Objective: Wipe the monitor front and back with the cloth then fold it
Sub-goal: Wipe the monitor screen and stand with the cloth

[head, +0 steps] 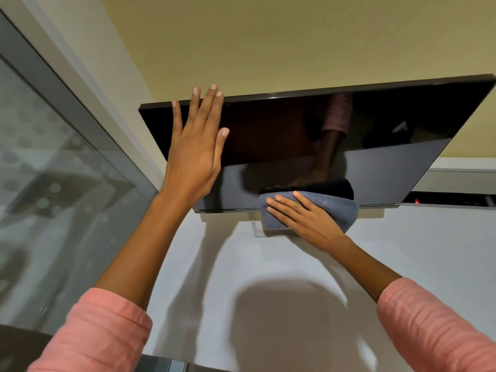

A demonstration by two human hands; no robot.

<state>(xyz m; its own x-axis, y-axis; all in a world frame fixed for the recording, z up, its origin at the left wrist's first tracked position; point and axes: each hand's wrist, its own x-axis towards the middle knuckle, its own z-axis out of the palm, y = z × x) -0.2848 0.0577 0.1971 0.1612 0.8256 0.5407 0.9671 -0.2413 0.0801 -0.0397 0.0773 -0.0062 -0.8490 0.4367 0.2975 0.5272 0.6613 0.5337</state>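
A black monitor stands on a white table, its dark screen facing me and reflecting my arm. My left hand lies flat with fingers spread on the screen's left part, fingertips reaching its top edge. My right hand presses a bunched grey-blue cloth against the bottom edge of the screen near its middle. The cloth covers part of the monitor's stand, which is otherwise hidden.
The white table spreads under the monitor, with shadows of my head and arms on it. A glass pane in a grey frame runs along the left. A yellow wall rises behind. A dark device with a red light sits at right.
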